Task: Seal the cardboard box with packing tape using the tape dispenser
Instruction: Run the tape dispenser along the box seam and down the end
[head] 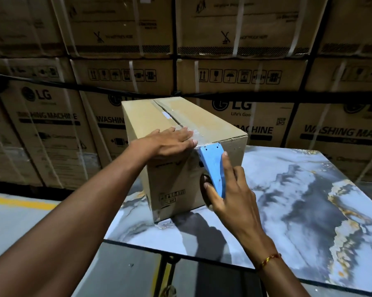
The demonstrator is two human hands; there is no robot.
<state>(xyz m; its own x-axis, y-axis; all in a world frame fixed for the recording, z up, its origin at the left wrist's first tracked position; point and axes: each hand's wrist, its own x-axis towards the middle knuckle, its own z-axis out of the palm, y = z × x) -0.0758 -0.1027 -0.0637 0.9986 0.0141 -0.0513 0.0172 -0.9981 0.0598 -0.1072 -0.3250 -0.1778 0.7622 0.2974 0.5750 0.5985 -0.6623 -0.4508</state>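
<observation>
A brown cardboard box (204,116) stands on the marble-patterned table (298,189), its top flaps closed with a centre seam running away from me. Clear tape (190,132) covers the near part of that seam and wraps over the front top edge. My left hand (170,141) lies flat on the box top, fingers spread, pressing on the tape's near end. My right hand (230,189) grips a blue tape dispenser (213,166) held against the box's front face, its head at the top edge.
A wall of stacked, strapped washing-machine cartons (52,116) rises just behind the table. The grey floor (20,221) with a yellow line lies to the left. The table's near edge (180,254) and a dark leg lie below my arms.
</observation>
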